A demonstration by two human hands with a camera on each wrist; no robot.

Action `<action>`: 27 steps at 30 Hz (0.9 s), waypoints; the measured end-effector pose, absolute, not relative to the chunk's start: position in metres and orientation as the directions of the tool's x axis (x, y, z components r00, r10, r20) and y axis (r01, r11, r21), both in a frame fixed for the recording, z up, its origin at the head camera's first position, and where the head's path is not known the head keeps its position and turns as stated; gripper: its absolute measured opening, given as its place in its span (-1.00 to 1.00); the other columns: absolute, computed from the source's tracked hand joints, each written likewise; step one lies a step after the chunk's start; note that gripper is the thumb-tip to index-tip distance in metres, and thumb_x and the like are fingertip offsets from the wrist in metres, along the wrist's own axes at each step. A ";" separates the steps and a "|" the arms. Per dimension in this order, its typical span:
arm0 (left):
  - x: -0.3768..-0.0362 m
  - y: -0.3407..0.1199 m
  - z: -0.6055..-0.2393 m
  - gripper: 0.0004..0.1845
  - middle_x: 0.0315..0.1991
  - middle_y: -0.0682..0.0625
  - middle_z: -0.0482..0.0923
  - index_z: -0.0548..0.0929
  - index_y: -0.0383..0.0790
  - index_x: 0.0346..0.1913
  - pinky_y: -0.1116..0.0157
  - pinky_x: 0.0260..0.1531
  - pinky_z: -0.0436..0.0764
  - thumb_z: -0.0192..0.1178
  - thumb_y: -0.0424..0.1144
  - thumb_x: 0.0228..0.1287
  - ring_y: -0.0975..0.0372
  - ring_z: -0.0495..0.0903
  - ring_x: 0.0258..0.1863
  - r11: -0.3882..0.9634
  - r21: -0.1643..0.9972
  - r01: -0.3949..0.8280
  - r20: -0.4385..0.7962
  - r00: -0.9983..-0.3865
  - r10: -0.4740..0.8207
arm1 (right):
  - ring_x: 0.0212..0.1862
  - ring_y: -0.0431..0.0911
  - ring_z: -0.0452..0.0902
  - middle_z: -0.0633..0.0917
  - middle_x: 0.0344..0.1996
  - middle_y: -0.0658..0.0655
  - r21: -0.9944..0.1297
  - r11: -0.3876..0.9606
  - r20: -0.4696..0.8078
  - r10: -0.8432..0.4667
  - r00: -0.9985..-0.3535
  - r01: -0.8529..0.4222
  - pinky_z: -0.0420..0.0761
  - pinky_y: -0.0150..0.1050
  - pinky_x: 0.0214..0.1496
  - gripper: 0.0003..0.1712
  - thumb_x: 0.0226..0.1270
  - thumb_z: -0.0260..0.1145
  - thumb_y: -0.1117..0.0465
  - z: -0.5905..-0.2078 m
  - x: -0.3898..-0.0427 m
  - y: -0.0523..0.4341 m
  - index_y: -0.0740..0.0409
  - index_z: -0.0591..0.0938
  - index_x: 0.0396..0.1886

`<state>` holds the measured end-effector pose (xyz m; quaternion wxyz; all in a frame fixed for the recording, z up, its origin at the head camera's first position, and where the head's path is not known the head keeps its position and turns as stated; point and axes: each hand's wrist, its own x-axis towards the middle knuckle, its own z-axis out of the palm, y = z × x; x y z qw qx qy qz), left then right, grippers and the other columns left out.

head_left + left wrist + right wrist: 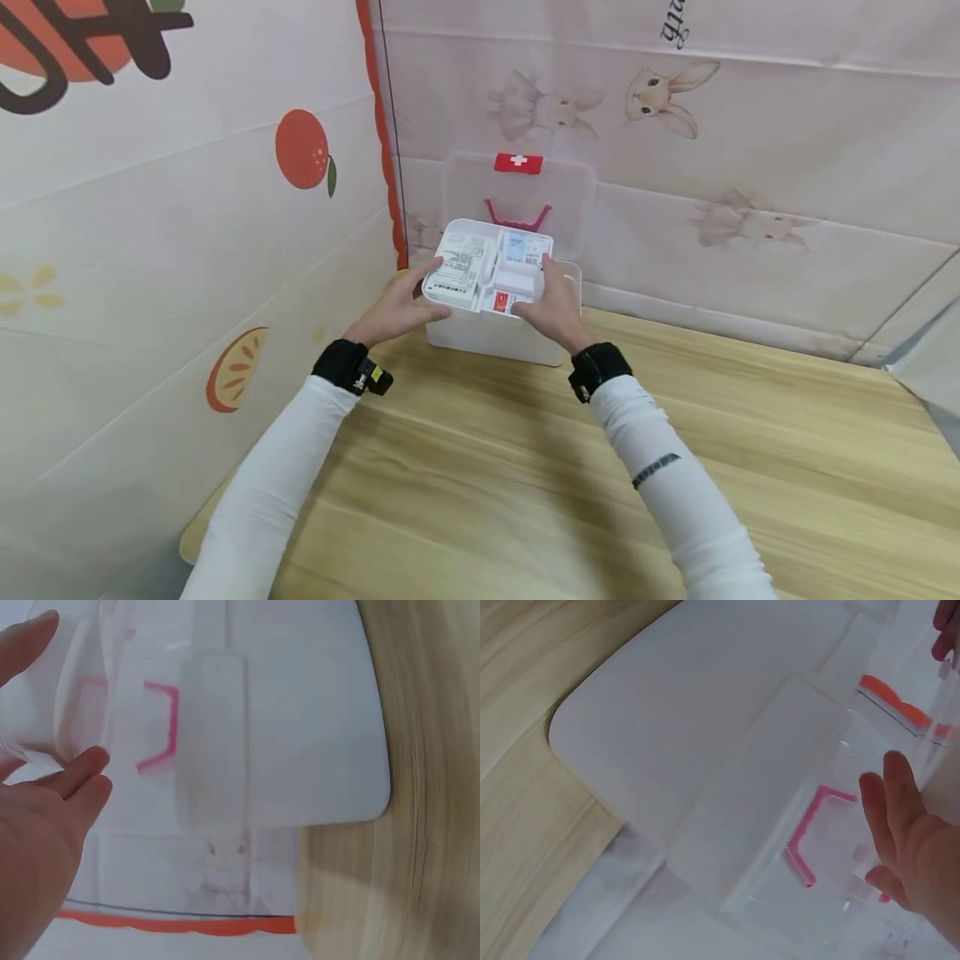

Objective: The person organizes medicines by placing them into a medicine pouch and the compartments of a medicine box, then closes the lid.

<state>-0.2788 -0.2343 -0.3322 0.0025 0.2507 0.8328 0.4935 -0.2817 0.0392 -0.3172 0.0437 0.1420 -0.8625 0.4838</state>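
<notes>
We held a white plastic tray (487, 271), rounded at the corners & split into compartments, just over a white first-aid box (495, 337) at the far left corner of the pale wood-grain desk (525, 483). The left hand (397, 308) gripped the tray's left edge, thumb on top beside a printed medicine carton (459, 265); the right hand (552, 310) gripped the right edge, fingers curled round the rim. The box's clear lid (558, 196) stood open behind, w/ a red cross latch (518, 163) & a pink handle (517, 218) showing through the plastic. Small packets in the tray's right compartments were too small to read. Wrist views were washed out: mostly smooth translucent plastic and blurred fingertips (82, 769), so whether the tray touched the box we couldn't tell. Soft printed cloth w/ rabbits (667, 96) & oranges (302, 150) walled the corner.
</notes>
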 end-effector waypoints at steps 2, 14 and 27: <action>-0.287 -0.236 -0.334 -0.08 0.39 -0.14 0.30 -0.02 -0.23 0.58 0.08 0.24 0.45 0.33 -0.29 0.31 0.11 0.43 0.22 0.418 0.815 0.400 0.232 -0.888 0.397 | 0.15 0.09 0.40 0.37 0.36 0.28 -0.819 0.517 0.194 -0.161 -0.968 -0.250 0.48 0.01 0.26 0.08 0.08 0.46 0.33 -0.320 -0.289 0.032 0.26 0.08 0.55; -0.313 -0.230 -0.354 0.05 0.56 -0.09 -0.05 -0.21 -0.09 0.60 0.00 0.40 0.26 0.33 -0.11 0.31 0.08 0.23 0.38 0.421 0.852 0.311 0.172 -0.926 0.337 | 0.27 0.13 0.30 0.22 0.45 0.24 -0.899 0.414 0.132 -0.048 -0.990 -0.140 0.38 0.04 0.39 0.00 0.19 0.37 0.38 -0.338 -0.313 0.010 0.17 0.08 0.56; -0.316 -0.234 -0.368 0.05 0.60 -0.10 -0.19 -0.27 -0.12 0.60 0.00 0.46 0.14 0.29 -0.07 0.35 0.07 0.07 0.50 0.480 0.825 0.300 0.151 -0.934 0.325 | 0.25 0.08 0.33 0.29 0.40 0.17 -0.916 0.376 0.136 -0.044 -0.990 -0.142 0.38 0.00 0.41 -0.06 0.22 0.34 0.35 -0.353 -0.316 0.002 0.16 0.11 0.54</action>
